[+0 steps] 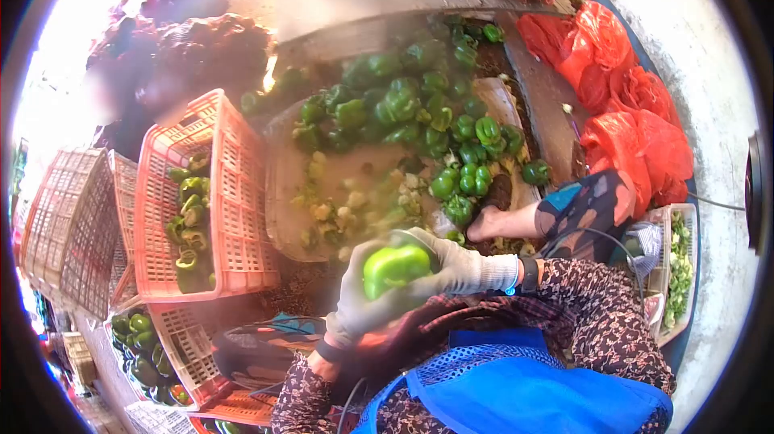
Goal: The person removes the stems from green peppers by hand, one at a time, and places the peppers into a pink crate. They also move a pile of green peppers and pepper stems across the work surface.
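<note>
A bright green bell pepper is held between my two gloved hands, in front of the blue apron. My left hand wraps round its near left side in a pale glove. From the right, my right hand closes over its upper and right side, also gloved. Just beyond the hands, pale trimmed pieces lie scattered on a light sheet. Farther up is a large heap of green peppers, some of them close to my bare foot.
A pink crate with several green peppers stands at left, beside more stacked crates. Red mesh bags lie at right. A white crate with pale green pieces is at far right. Dark reddish sacks are at upper left.
</note>
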Action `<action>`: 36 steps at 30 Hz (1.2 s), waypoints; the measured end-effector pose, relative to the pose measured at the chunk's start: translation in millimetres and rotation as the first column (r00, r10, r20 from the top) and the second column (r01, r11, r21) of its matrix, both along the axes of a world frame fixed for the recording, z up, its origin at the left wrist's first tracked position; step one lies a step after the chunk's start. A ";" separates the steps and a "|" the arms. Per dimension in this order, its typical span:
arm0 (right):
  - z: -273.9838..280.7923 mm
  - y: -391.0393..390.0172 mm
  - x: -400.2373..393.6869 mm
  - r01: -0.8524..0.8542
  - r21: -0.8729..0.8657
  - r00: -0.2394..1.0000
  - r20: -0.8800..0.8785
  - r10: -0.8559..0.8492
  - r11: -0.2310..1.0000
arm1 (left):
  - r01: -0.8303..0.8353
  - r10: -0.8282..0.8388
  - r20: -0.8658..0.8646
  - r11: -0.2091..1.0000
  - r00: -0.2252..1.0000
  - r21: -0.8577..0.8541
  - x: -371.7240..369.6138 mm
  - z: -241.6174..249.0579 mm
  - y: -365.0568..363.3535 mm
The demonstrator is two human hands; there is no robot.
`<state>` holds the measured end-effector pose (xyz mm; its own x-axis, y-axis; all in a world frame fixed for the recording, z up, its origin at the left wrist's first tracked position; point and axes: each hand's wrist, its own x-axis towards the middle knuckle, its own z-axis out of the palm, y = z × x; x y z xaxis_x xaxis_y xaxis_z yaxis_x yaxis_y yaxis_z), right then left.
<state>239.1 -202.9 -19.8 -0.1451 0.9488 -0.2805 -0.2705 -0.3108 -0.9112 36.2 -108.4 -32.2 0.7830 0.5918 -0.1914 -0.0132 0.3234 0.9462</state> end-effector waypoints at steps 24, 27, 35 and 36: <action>106.2 207.0 -131.9 -0.514 0.246 0.558 0.823 0.102 0.822 | -0.759 0.741 0.175 0.646 0.648 0.076 -109.1 30.0 85.9; 69.3 196.4 -135.1 -0.401 0.217 0.716 0.681 0.156 0.890 | -0.744 0.783 0.144 0.491 0.605 0.453 -113.6 -3.1 84.4; 27.2 169.4 -143.5 -0.096 0.359 0.781 0.606 -0.154 0.928 | -0.751 0.742 0.185 0.659 0.644 -0.029 -89.2 29.9 74.7; 20.2 165.0 -144.0 -0.062 0.384 0.789 0.585 -0.191 0.921 | -0.730 0.748 0.178 0.663 0.639 -0.165 -79.5 48.2 70.7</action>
